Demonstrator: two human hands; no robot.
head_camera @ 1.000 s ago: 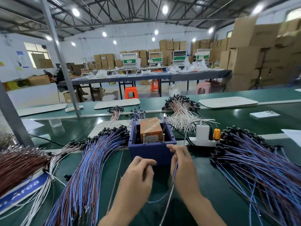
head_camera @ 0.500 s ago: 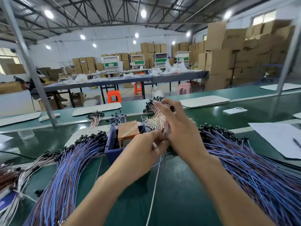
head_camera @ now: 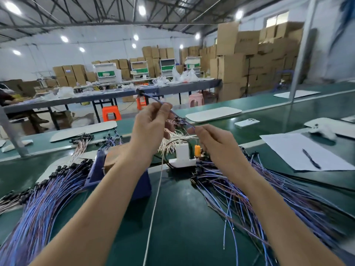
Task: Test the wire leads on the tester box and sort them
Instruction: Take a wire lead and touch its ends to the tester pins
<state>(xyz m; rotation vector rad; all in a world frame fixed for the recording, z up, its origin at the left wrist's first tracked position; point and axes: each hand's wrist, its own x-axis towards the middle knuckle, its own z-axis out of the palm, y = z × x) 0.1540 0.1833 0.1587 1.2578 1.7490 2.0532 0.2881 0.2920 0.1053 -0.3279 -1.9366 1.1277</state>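
My left hand and my right hand are raised above the bench and pinch one blue wire lead between them. Its black tip sticks up past my left fingers. A white wire hangs down from below my left hand to the green belt. The blue tester box with its orange unit stands under my left forearm, mostly hidden. A pile of blue leads lies left of the box. Another pile of blue leads lies to its right. White leads lie behind.
A white power strip with an adapter and an orange switch sits behind the box. A paper sheet with a pen lies at the right. A phone lies beyond. Metal posts stand at both sides.
Both hands rose from the front of the tester box and lifted the blue lead into the air, then moved apart along it. The view swung right.
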